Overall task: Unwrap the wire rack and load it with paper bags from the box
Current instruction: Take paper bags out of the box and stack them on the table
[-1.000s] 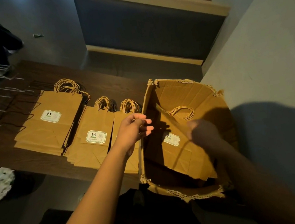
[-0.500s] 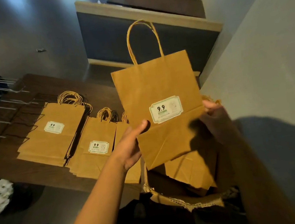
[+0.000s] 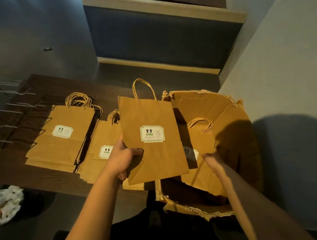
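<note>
My left hand (image 3: 123, 161) grips the left edge of a flat brown paper bag (image 3: 149, 119) with a "9.9" label, held above the table beside the box. My right hand (image 3: 211, 158) is blurred and reaches down into the open cardboard box (image 3: 231, 115), over another bag (image 3: 200, 140) lying inside; whether it touches that bag is unclear. Two stacks of the same bags lie on the dark table, one at the left (image 3: 61, 135) and one in the middle (image 3: 101, 152). The wire rack (image 3: 11, 116) lies flat at the table's far left.
The dark wooden table (image 3: 6, 168) ends close to my body. A crumpled white wrapping (image 3: 2, 202) lies below its front-left edge. A padded bench back (image 3: 163, 33) stands behind the table, and a pale wall (image 3: 286, 64) runs along the right of the box.
The bag went from both hands to my left hand alone and came down lower, leftward. My right hand let go and dropped back into the box.
</note>
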`<action>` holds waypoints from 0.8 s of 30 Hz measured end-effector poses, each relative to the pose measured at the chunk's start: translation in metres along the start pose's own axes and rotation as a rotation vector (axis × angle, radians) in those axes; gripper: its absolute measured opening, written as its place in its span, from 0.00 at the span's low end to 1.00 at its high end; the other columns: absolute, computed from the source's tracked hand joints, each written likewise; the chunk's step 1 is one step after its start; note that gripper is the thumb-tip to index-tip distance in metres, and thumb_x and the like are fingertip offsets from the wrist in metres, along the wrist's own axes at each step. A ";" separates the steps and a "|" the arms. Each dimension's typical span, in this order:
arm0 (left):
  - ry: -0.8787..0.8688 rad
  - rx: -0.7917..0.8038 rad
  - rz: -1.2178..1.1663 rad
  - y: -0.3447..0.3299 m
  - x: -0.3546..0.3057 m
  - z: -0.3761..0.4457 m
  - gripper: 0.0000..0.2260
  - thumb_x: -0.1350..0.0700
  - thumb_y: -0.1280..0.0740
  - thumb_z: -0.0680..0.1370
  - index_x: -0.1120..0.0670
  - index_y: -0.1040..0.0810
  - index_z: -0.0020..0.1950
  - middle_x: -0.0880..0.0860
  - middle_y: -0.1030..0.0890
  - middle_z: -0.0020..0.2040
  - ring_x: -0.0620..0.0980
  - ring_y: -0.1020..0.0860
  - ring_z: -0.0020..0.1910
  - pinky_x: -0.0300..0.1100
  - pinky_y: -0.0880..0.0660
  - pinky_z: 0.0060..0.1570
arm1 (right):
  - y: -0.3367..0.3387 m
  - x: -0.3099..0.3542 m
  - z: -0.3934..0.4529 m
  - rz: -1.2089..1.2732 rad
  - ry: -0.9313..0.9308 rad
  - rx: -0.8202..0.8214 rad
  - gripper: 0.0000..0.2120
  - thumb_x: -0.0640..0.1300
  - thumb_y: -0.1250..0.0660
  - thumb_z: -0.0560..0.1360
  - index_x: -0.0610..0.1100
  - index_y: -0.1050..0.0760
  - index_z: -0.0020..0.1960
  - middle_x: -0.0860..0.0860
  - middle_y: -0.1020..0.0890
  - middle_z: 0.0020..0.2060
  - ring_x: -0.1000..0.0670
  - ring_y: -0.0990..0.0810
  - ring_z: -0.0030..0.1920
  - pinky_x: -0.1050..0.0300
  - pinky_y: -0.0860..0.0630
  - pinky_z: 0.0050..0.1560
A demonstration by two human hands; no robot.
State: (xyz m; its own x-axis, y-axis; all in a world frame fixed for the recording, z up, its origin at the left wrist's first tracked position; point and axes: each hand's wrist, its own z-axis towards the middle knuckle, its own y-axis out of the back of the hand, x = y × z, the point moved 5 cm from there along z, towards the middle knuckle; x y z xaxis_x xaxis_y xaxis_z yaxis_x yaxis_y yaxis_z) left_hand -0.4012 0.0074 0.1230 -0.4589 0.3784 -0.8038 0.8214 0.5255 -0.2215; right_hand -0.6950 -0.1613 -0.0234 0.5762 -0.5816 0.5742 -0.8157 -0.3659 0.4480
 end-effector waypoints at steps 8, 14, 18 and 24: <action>-0.006 0.010 -0.017 0.014 0.008 -0.004 0.24 0.77 0.38 0.77 0.50 0.25 0.62 0.53 0.14 0.53 0.52 0.15 0.51 0.46 0.19 0.49 | -0.019 -0.036 0.022 -0.213 -0.155 -0.195 0.43 0.49 0.24 0.74 0.44 0.47 0.79 0.38 0.40 0.74 0.34 0.35 0.72 0.43 0.29 0.66; 0.013 -0.032 -0.033 0.023 0.014 -0.006 0.23 0.75 0.35 0.76 0.50 0.25 0.61 0.56 0.16 0.57 0.58 0.18 0.58 0.55 0.22 0.58 | -0.019 -0.044 0.027 -0.108 -0.174 -0.278 0.43 0.44 0.20 0.70 0.41 0.41 0.77 0.38 0.37 0.73 0.34 0.33 0.71 0.43 0.28 0.67; 0.034 -0.052 -0.059 0.027 0.019 -0.005 0.22 0.75 0.35 0.76 0.51 0.25 0.62 0.57 0.16 0.58 0.58 0.18 0.58 0.53 0.22 0.55 | 0.002 -0.034 0.023 -0.277 -0.084 -0.336 0.27 0.52 0.28 0.77 0.41 0.31 0.70 0.40 0.26 0.68 0.38 0.26 0.67 0.46 0.26 0.66; 0.041 -0.055 -0.060 0.028 0.023 0.000 0.24 0.75 0.35 0.76 0.56 0.27 0.68 0.59 0.16 0.59 0.60 0.18 0.59 0.51 0.21 0.52 | 0.022 -0.026 0.041 -0.228 0.035 -0.288 0.14 0.42 0.24 0.73 0.40 0.23 0.56 0.44 0.19 0.57 0.43 0.22 0.55 0.48 0.23 0.58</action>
State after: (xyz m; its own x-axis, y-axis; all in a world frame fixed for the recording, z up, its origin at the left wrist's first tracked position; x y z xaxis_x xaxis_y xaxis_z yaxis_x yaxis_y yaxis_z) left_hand -0.3882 0.0306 0.0981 -0.5213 0.3748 -0.7667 0.7724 0.5892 -0.2371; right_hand -0.7298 -0.1837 -0.0563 0.7473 -0.4812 0.4582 -0.6211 -0.2607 0.7391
